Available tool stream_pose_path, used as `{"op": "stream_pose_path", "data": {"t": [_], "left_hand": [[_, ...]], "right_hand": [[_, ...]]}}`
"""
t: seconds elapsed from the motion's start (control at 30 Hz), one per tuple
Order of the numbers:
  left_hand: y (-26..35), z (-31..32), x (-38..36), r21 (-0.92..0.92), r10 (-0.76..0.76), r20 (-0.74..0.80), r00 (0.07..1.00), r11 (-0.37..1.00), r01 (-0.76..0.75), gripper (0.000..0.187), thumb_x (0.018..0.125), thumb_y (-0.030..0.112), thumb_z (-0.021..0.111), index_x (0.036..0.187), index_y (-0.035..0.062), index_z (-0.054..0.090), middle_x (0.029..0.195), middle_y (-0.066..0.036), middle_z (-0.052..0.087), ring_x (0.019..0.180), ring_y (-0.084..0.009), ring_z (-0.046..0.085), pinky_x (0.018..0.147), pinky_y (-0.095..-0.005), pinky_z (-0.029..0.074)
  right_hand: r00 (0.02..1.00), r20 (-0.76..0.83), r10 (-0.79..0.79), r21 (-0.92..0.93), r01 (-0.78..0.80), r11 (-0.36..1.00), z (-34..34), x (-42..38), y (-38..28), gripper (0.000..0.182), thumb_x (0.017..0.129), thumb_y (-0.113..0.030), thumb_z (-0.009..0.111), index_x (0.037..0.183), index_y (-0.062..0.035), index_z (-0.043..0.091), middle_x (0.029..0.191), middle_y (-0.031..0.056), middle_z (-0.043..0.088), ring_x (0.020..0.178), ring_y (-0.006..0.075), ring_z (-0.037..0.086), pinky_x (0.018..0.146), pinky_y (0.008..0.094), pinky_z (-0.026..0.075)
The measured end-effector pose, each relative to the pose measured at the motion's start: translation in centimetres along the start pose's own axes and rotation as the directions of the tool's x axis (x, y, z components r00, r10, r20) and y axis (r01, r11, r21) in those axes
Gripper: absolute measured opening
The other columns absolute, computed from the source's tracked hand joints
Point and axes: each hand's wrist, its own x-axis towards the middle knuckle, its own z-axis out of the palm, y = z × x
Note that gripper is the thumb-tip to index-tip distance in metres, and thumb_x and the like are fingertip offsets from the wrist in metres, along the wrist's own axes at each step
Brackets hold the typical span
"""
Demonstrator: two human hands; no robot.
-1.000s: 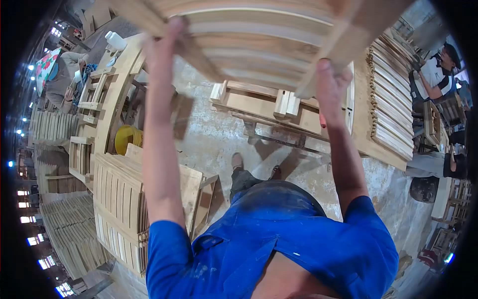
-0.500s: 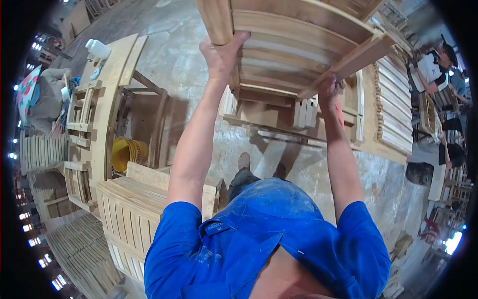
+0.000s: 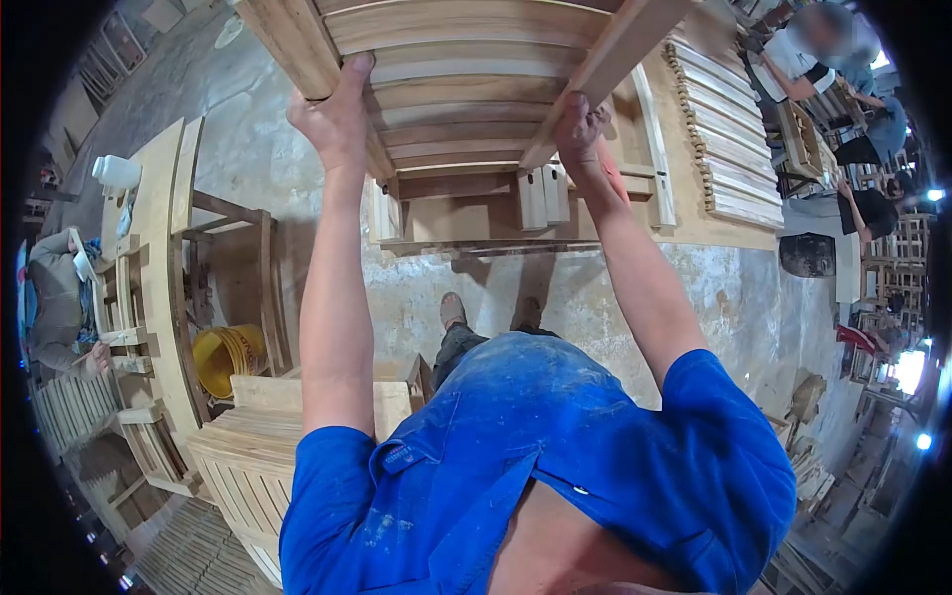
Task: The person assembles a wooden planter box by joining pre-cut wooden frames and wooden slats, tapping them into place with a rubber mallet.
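Note:
A slatted wooden frame (image 3: 466,91) is held up at the top of the view, with pale horizontal slats between two thicker side rails. My left hand (image 3: 335,111) grips its left rail, thumb lying over the wood toward the slats. Around the lower part of the right rail, my right hand (image 3: 580,129) has its fingers closed. Beneath and beyond the frame lies a workbench (image 3: 476,220) bearing wooden parts, among them two short upright blocks (image 3: 543,198). Something orange-red (image 3: 613,177) shows beside my right wrist.
A row of wooden strips (image 3: 719,139) lies on the bench at right. To the left stand a wooden table (image 3: 159,188) with a white container (image 3: 117,172), and a yellow bucket (image 3: 226,357). Stacked slatted panels (image 3: 248,456) are at lower left. Other people work at both sides.
The held frame and both my hands have shifted left and up in view. The bench, bucket and table also appear further left, and both my feet now show.

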Motion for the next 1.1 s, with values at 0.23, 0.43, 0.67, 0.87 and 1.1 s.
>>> {"op": "stream_pose_path", "data": {"t": [0.23,0.43,0.67,0.87,1.1], "left_hand": [[0.9,0.0,-0.3,0.091,0.001,0.001,1.0,0.996,-0.001,0.03,0.076,0.01,0.083,0.098,-0.0039,0.068,0.09,-0.005,0.07,0.08,-0.0122,0.063,0.074,-0.028,0.051],[0.3,-0.4,-0.1,0.14,-0.014,-0.001,1.0,0.99,0.015,0.03,0.077,0.006,0.08,0.102,-0.0048,0.067,0.091,-0.006,0.069,0.081,-0.0134,0.062,0.075,-0.0287,0.051],[1.3,-0.1,-0.3,0.201,-0.023,0.001,1.0,0.979,0.023,0.027,0.077,0.005,0.077,0.1,-0.0051,0.067,0.09,-0.005,0.068,0.081,-0.0133,0.061,0.074,-0.0292,0.05],[1.8,0.1,-0.7,0.138,-0.08,0.005,0.997,0.987,0.078,0.028,0.077,0.003,0.076,0.102,-0.006,0.065,0.095,-0.007,0.067,0.084,-0.0142,0.061,0.076,-0.0291,0.05],[0.0,-0.2,-0.4,0.064,-0.129,-0.022,0.991,0.989,0.13,0.025,0.081,0.003,0.072,0.103,-0.0044,0.064,0.095,-0.006,0.066,0.08,-0.0141,0.06,0.073,-0.0302,0.05]], "right_hand": [[0.813,0.581,0.029,-0.296,0.177,0.939,-9.5,-2.1,5.8,0.039,0.093,-0.043,0.056,0.105,-0.0058,0.059,0.08,0.0156,0.058,0.073,0.0321,0.058,0.063,0.0432,0.045],[0.349,0.668,0.657,-0.151,-0.801,0.58,-12.5,-2.6,5.5,0.031,0.079,-0.017,0.062,0.105,-0.0057,0.052,0.069,0.0062,0.056,0.048,0.0175,0.055,0.042,0.0324,0.043],[0.697,0.463,0.547,0.331,-0.709,0.623,-21.2,2.1,-6.8,0.054,0.075,-0.01,0.073,0.123,-0.0035,0.048,0.08,0.0042,0.057,0.051,0.0143,0.056,0.044,0.0268,0.047],[0.955,0.265,0.137,-0.082,-0.12,0.989,-30.6,16.9,-21.4,0.065,0.076,-0.024,0.077,0.131,0.0012,0.053,0.106,0.0068,0.06,0.079,0.0123,0.061,0.055,0.0256,0.049],[0.984,0.105,-0.144,-0.235,0.165,0.958,-30.0,18.2,-30.5,0.029,0.094,-0.022,0.062,0.114,-0.0021,0.061,0.083,0.0055,0.058,0.075,0.0119,0.056,0.068,0.0235,0.043]]}}
